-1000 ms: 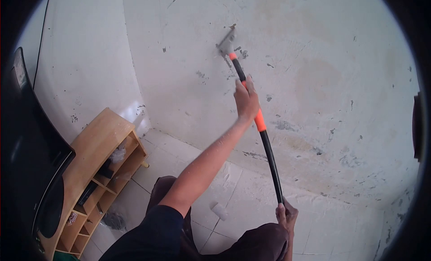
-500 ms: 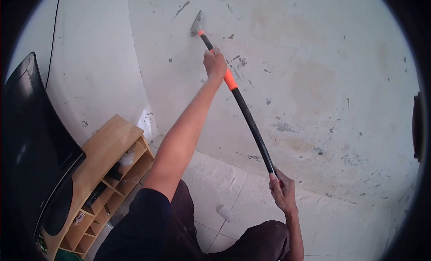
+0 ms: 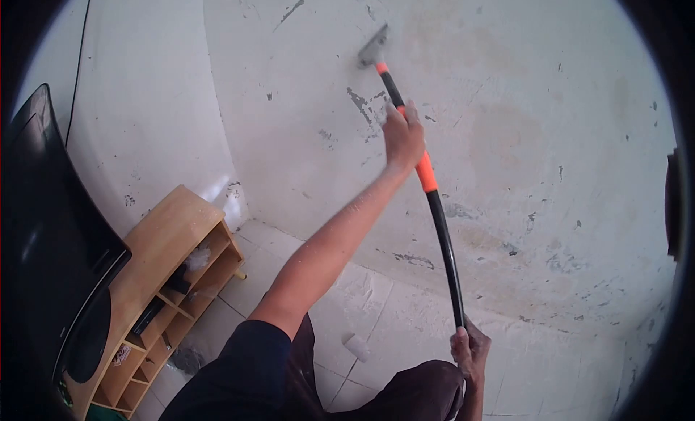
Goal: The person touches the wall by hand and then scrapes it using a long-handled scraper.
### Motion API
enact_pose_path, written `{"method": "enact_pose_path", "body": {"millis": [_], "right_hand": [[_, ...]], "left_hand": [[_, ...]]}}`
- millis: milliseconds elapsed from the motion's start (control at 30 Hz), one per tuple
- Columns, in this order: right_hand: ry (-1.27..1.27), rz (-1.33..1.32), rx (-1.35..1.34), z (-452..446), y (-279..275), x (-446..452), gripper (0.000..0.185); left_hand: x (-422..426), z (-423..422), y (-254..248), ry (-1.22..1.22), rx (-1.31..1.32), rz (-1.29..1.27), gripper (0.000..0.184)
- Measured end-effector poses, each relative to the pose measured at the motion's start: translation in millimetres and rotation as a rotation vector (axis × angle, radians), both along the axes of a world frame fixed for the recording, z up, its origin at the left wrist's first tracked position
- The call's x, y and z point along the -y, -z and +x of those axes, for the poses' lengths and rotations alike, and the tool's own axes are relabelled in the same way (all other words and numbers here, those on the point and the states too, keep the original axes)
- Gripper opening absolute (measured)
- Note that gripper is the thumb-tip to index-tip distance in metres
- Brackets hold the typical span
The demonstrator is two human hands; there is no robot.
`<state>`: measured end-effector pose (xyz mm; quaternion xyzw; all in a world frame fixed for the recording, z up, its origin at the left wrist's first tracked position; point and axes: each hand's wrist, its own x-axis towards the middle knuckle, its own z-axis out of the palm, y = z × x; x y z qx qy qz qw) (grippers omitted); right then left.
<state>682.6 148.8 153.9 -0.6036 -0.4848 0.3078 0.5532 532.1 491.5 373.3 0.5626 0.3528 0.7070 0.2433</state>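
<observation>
A long-handled scraper [image 3: 447, 254] with a black pole and orange grips slants across the view. Its grey blade head [image 3: 374, 49] is at the pale, patchy wall [image 3: 304, 160]; whether the edge touches cannot be made out. Around the upper orange grip, my left hand [image 3: 405, 135] is closed, with that arm stretched up and forward. My right hand [image 3: 470, 348] wraps the pole's lower end, low near my right knee. Dark scraped patches [image 3: 358, 102] mark the wall just below the blade.
To the left stands a wooden shelf unit [image 3: 163, 225] with small items in its compartments, and a black television [image 3: 58, 225] on it. A white roller-like piece [image 3: 357, 347] lies on the dusty tiled floor [image 3: 347, 294]. A cable [image 3: 78, 73] hangs on the left wall.
The scraper's head has moved right and slightly down along the wall. Both hands have gone down and to the right with the pole, still gripping it.
</observation>
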Motion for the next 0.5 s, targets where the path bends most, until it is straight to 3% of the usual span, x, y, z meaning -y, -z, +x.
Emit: {"method": "enact_pose_path", "body": {"millis": [133,267,500], "right_hand": [[-0.082,0.041,0.058,-32,-46,-41,0.051],[-0.116,0.106,0.127,-74,-102,-77,0.043],[-0.154,0.184,0.168,-85,-145,-91,0.043]], "left_hand": [[-58,-39,-56,-0.122,-0.004,0.005,0.041],[-111,-95,-120,-0.037,-0.018,0.02,0.043],[-130,-131,-166,0.046,0.014,0.042,0.038]]}}
